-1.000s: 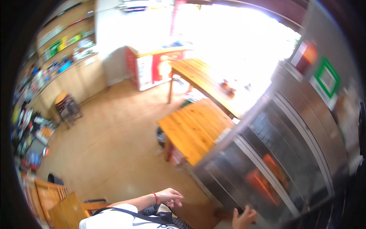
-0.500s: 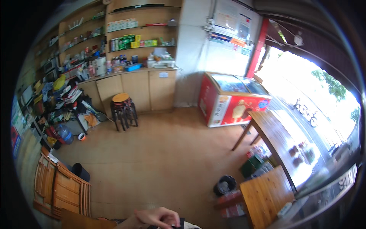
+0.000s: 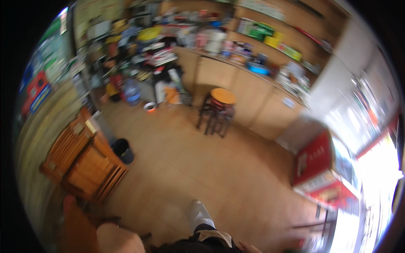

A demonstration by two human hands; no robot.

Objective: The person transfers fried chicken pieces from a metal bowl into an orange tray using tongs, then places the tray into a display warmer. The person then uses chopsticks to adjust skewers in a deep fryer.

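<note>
At the lower left, my left arm and hand [image 3: 120,239] show as a blurred shape beside a brown wooden seat [image 3: 79,227]. Its fingers cannot be made out, so whether they touch the wood is unclear. Only a small smeared part of my right hand [image 3: 248,246] comes in at the bottom edge, right of my dark clothing. What that hand holds, if anything, is hidden. A white shoe [image 3: 201,215] on my foot rests on the tiled floor between the two hands.
Folded wooden chairs [image 3: 93,164] lean at the left by a black bin [image 3: 122,150]. Stacked stools [image 3: 219,107] stand before a cluttered wooden counter [image 3: 215,71]. A heap of goods and a water jug [image 3: 131,93] fill the far left. A red chest freezer [image 3: 316,162] stands right.
My view has swung left and tilted, shifting the room rightward. The hand formerly at bottom centre is no longer there; a blurred arm shows lower left, and a shoe has come into view.
</note>
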